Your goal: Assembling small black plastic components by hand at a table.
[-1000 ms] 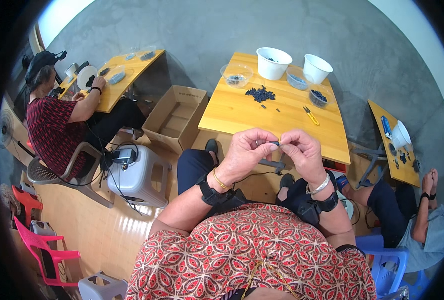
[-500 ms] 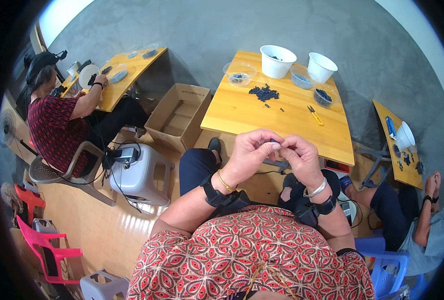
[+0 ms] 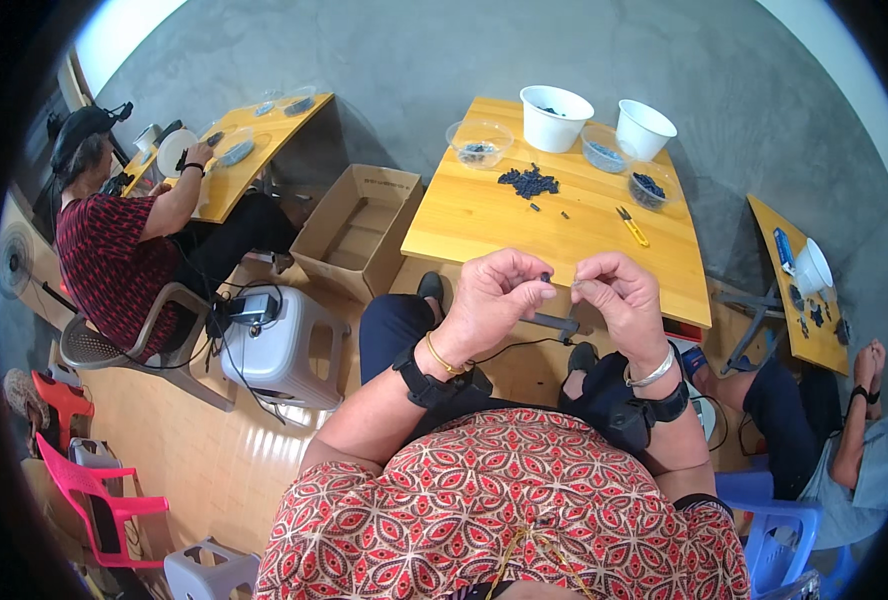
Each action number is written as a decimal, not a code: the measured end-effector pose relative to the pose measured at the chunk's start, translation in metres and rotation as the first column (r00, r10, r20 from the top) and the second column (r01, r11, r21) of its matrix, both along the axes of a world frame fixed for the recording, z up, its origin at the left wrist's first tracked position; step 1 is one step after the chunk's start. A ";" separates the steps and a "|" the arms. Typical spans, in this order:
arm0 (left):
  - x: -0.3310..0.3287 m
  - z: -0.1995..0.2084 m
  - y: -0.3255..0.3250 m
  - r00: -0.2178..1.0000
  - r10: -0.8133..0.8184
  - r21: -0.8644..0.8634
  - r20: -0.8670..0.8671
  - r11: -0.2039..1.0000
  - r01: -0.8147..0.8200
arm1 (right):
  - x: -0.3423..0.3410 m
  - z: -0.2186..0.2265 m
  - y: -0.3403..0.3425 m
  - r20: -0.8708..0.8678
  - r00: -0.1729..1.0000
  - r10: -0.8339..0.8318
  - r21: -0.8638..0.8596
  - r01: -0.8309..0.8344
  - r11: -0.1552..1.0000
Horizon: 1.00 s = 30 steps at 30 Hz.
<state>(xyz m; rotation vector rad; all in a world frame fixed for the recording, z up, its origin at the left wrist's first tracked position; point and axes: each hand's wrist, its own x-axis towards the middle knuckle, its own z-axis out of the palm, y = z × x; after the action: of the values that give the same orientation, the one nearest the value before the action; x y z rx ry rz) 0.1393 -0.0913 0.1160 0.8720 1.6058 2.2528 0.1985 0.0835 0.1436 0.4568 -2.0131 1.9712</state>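
Between the thumb and forefinger of my left hand (image 3: 502,296) is a small dark piece (image 3: 545,278). My right hand (image 3: 619,302) is pinched a short gap away; whatever its fingertips hold is too small to name. Both hands are raised over my lap, just short of the yellow wooden table (image 3: 464,230). On that table lies a heap of small dark pieces (image 3: 530,182), with a couple of loose ones nearer me. Yellow thread snips (image 3: 632,227) rest to the right of the heap.
Two white tubs (image 3: 557,132) and several clear bowls (image 3: 480,150) stand along the table's far side. A cardboard box (image 3: 356,235) sits on the floor at left, near a grey stool (image 3: 282,345). Another person (image 3: 114,230) works at the left table; a second person (image 3: 854,440) sits at right.
My hands were together at the fingertips and have now moved apart. The dark piece has stayed in my left hand. The right hand has shifted slightly right.
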 end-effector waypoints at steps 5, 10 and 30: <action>0.001 -0.006 0.002 1.000 -0.006 0.011 -0.001 1.000 0.006 | -0.001 0.004 -0.003 -0.016 1.000 -0.006 0.028 0.006 1.000; 0.000 -0.009 0.002 0.996 0.012 0.024 -0.089 1.000 -0.010 | -0.003 0.003 -0.007 -0.022 0.999 -0.023 0.096 0.025 0.995; 0.001 -0.008 -0.002 0.997 0.017 -0.095 -0.070 0.995 -0.024 | -0.006 -0.001 -0.014 -0.123 0.992 -0.040 0.285 0.074 0.956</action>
<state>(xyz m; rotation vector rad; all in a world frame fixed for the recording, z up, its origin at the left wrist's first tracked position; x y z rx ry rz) 0.1405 -0.0937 0.1083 0.9216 1.7449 2.1612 0.1921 0.0697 0.1427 0.5560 -2.2205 1.5821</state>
